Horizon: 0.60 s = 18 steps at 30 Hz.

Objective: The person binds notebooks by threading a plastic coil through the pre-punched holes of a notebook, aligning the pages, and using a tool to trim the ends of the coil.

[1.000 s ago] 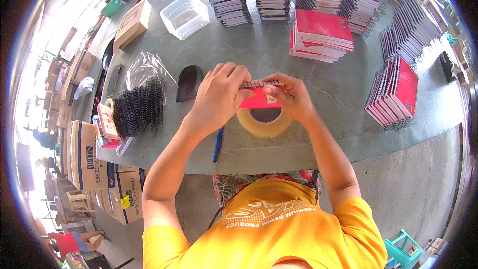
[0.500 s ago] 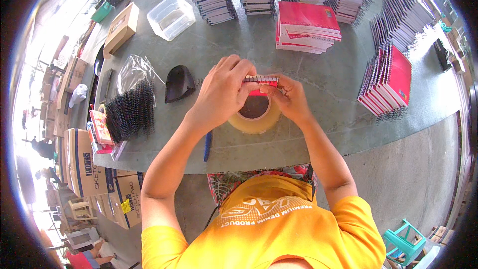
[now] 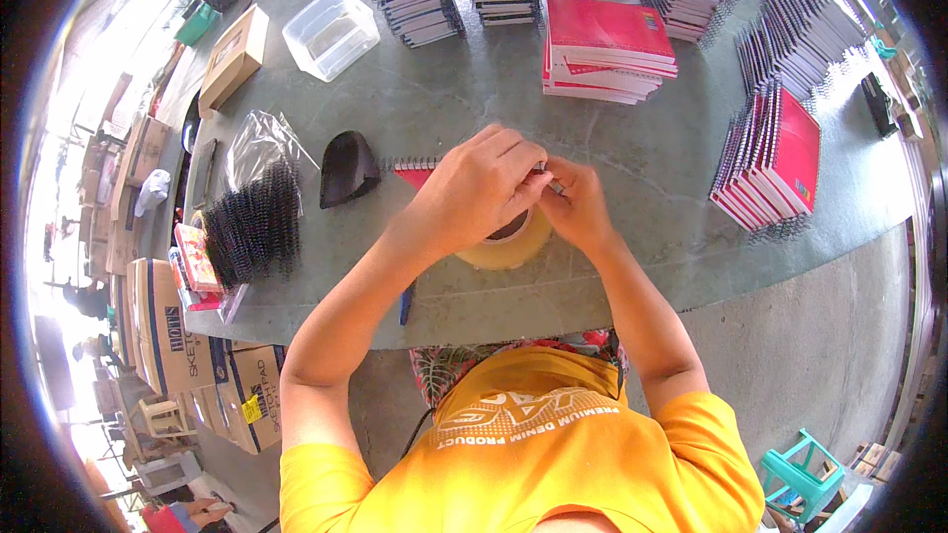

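Left hand (image 3: 484,178) and right hand (image 3: 578,202) together, pinching the small red notebook (image 3: 415,176) by its right end beyond the tape roll (image 3: 506,254); table (image 3: 568,301) edge near, red stack (image 3: 795,148) well apart, right

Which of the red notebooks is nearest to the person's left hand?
The single red notebook partly covered by the left hand, its spiral edge showing beside that hand. The red stack and the rightmost red group are farther away.
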Tool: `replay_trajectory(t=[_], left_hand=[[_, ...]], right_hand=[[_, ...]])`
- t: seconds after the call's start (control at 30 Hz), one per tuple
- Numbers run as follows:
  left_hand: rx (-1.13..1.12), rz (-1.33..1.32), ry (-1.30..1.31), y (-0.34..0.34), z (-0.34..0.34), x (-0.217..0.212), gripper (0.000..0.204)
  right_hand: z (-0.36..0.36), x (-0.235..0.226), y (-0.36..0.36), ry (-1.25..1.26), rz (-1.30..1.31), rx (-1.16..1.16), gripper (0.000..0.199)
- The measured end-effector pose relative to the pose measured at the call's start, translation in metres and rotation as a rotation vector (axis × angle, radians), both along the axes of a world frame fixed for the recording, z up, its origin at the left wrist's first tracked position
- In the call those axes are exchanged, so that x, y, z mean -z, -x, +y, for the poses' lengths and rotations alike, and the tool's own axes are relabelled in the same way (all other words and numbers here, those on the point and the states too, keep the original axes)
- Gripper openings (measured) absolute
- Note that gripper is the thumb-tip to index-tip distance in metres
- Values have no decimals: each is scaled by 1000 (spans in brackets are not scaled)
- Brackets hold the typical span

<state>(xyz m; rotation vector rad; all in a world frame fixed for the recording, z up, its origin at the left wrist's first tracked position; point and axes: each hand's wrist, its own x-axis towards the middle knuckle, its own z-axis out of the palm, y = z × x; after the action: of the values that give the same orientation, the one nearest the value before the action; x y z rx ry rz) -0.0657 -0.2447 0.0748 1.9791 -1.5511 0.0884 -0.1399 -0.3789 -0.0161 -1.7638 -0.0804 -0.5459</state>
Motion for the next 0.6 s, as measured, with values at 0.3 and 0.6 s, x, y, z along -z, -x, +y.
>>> replay_trajectory(t=[0.3,0.6], left_hand=[[13,195,-7,-5,4,-8,21],[97,91,-142,-16,5,-8,17]], right_hand=[[2,-7,3,-42,-27,-45,16],[4,-4,1,6,-8,-20,16]])
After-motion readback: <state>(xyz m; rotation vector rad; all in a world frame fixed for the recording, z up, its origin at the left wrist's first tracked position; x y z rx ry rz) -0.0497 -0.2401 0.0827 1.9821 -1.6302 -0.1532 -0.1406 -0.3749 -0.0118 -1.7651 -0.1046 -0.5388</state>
